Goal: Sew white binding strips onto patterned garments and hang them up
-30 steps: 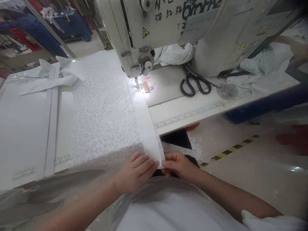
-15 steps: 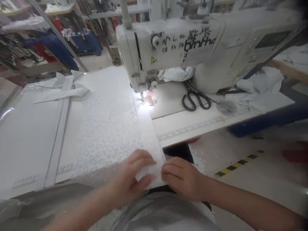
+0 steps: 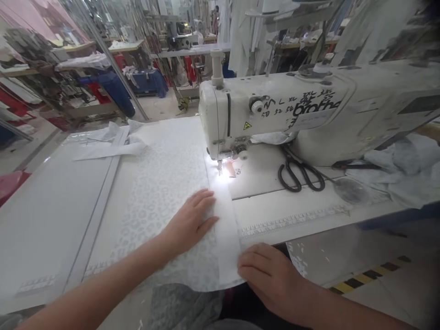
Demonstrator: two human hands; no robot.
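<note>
A pale leopard-print fabric (image 3: 161,188) lies over the table, with a plain white strip (image 3: 225,229) along its right edge running up under the needle of the sewing machine (image 3: 220,119). My left hand (image 3: 192,217) rests flat on the print beside the strip, fingers stretched and thumb apart. Lower down, my right hand (image 3: 266,272) has its fingers curled and closed on the strip's right edge near the table front. The machine's lamp brightly lights the presser foot area.
Black-handled scissors (image 3: 302,176) lie right of the needle, near crumpled white cloth (image 3: 409,169). A printed ruler scale (image 3: 295,222) follows the table's front edge. Loose fabric strips (image 3: 110,150) lie at the left. Other sewing tables stand behind.
My left hand has moved up the fabric towards the needle and flattened out. My right hand stays at the strip's edge. The view has tilted up, showing more of the room.
</note>
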